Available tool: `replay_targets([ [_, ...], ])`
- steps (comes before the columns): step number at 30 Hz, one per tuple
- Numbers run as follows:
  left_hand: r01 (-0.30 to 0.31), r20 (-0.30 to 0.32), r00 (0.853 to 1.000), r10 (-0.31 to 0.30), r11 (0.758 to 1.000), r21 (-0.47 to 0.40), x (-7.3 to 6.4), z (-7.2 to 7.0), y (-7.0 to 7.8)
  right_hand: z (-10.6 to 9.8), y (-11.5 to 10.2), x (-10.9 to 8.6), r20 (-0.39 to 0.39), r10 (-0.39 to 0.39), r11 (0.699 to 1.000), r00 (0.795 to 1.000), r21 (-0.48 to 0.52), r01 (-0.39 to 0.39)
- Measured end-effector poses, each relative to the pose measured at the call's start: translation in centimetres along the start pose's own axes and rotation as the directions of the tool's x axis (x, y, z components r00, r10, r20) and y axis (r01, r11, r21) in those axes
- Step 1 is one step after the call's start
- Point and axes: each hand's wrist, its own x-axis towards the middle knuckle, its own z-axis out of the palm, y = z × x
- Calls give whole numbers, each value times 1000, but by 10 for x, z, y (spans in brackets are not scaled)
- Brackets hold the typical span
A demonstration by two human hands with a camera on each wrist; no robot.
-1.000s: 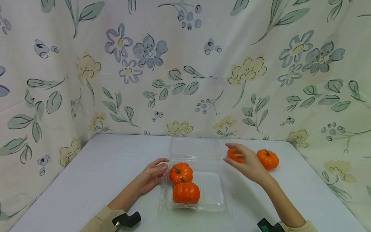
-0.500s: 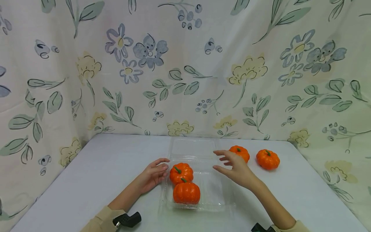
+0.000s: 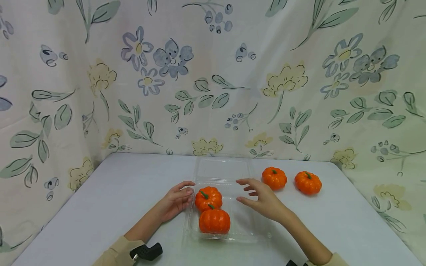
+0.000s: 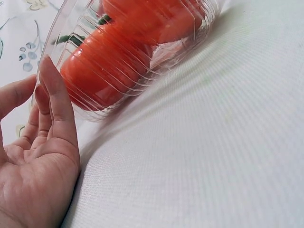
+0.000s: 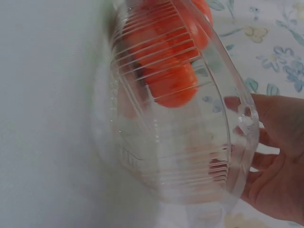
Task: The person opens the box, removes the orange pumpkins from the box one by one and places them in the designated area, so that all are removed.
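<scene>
Head camera view: a clear plastic clamshell container (image 3: pixel 244 221) lies open on the white table (image 3: pixel 110 199), its lid (image 3: pixel 222 169) folded back toward the floral cloth backdrop (image 3: pixel 213 74). Two orange toy pumpkins (image 3: pixel 208 198) (image 3: pixel 214 221) fill the left half of the tray, touching each other; the right half of the tray is bare plastic. The left hand (image 3: pixel 175 201) rests on the table with relaxed fingers against the tray's left wall, gripping nothing. The right hand (image 3: pixel 263 199) hovers over the tray's right edge, fingers spread and loose, holding nothing. Two more pumpkins (image 3: pixel 274 177) (image 3: pixel 307 182) sit on the table to the right of the lid, near each other but apart, with bare tabletop beyond them to the table's right edge.

From the left wrist, the fingers (image 4: pixel 57 107) stand just beside the ribbed tray wall (image 4: pixel 109 90), with a pumpkin pressed close behind it. From the right wrist, the ribbed wall (image 5: pixel 180 156) stands close before the palm (image 5: pixel 280 175).

No labels or writing can be read anywhere.
</scene>
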Motion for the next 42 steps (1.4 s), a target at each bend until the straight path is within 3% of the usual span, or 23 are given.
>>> replay_targets([
  [23, 7, -27, 1000, -7, 1000, 4, 1, 1, 0, 14, -1, 4, 97, -25, 998, 995, 53, 20],
  [42, -2, -8, 1000, 2, 1000, -18, 1, 1, 0, 24, -3, 26, 206, -4, 990, 979, 138, -25],
])
